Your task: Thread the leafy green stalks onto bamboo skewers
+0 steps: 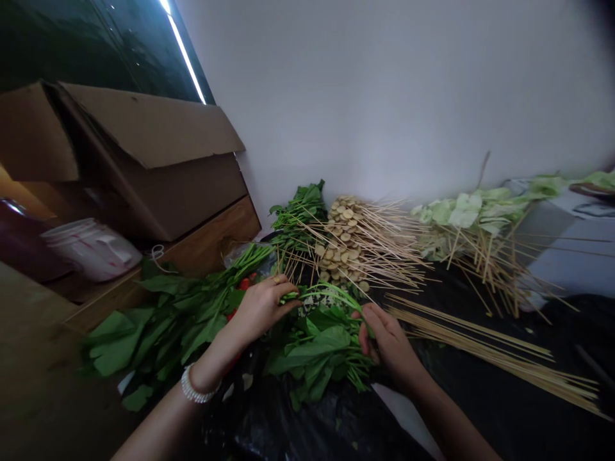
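"Black plastic (271,426) spreads out below a pale wall (384,96). What is being held?"

"Green stems (339,291), arching above a leafy pile (324,349). The left hand (264,302) pinches them between thumb and fingers."

"And the right hand (387,336)?"

"Pinching them farther along, thumb against fingers; skewered slices (343,240) lie beyond."

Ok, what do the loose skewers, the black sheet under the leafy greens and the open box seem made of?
Loose skewers: likely bamboo or wood, plain-finished, being thin, straight and pale tan; which one isn't clear. Black sheet under the leafy greens: probably thin plastic, glossy, its creases catching the light. Open box: matt cardboard, judging by the plain brown faces and folded flaps.
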Available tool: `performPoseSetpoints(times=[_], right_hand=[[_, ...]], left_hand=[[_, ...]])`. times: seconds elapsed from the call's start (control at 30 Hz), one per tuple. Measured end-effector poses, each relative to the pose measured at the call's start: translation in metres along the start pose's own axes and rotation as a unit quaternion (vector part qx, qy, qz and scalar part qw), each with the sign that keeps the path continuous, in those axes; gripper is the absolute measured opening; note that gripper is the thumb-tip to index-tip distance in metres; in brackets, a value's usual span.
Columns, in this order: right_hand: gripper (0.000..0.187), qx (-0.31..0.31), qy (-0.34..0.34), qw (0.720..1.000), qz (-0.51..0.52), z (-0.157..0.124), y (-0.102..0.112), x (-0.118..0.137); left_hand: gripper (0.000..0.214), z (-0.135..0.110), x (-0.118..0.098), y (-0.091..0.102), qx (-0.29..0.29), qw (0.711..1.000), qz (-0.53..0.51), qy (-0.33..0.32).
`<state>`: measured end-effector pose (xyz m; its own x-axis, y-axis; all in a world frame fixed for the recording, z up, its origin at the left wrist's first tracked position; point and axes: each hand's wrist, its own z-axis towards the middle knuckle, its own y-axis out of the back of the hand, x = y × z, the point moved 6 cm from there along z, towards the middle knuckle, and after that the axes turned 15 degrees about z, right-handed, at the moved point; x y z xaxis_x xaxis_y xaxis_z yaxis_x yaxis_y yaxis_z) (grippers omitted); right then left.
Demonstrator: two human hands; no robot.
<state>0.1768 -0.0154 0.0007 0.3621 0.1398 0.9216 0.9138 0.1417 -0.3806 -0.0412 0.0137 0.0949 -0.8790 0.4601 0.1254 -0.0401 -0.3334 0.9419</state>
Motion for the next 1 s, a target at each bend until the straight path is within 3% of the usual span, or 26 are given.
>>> performPoseSetpoints(times=[0.2,0.27,0.37,0.47,0.53,0.63,0.73,0.8,0.87,1.0], right_hand=[[0.045,0.014,-0.002,1.000,-0.006,0.001,-0.003,0.002],[0.043,0.032,-0.015,0.999,-0.004,-0.001,-0.007,-0.001],[0.041,0.055,-0.035,0.998,0.016,-0.003,-0.011,-0.007],[0.040,0.036,-0.029,0.999,0.029,-0.002,-0.008,-0.007],[0.040,0.017,-0.020,0.999,0.031,-0.001,-0.004,-0.006],[0.041,0.019,-0.023,0.999,0.037,0.000,-0.004,-0.008],[0.040,0.039,-0.040,0.997,0.056,0.000,-0.008,-0.014],[0.038,0.052,-0.048,0.995,0.075,0.000,-0.010,-0.017],[0.037,0.067,-0.059,0.991,0.095,-0.002,-0.012,-0.019],[0.036,0.110,-0.101,0.977,0.155,-0.007,-0.020,-0.019]], left_hand=[[0.018,-0.003,-0.006,-0.010,0.008,1.000,0.012,-0.025],[0.015,-0.001,-0.003,-0.008,-0.010,1.000,-0.012,0.002],[0.018,0.002,0.021,-0.004,-0.059,0.979,-0.144,0.135],[0.019,-0.003,0.056,0.007,-0.131,0.910,-0.260,0.295],[0.020,-0.005,0.063,0.026,-0.171,0.902,-0.239,0.317],[0.017,-0.004,0.032,0.065,-0.221,0.950,-0.105,0.196],[0.008,-0.006,-0.037,0.083,-0.252,0.967,0.042,-0.026],[0.016,-0.007,-0.077,0.073,-0.230,0.956,0.105,-0.146],[0.022,-0.003,-0.099,0.054,-0.198,0.947,0.151,-0.201],[0.022,0.007,-0.103,0.020,-0.175,0.939,0.191,-0.225]])
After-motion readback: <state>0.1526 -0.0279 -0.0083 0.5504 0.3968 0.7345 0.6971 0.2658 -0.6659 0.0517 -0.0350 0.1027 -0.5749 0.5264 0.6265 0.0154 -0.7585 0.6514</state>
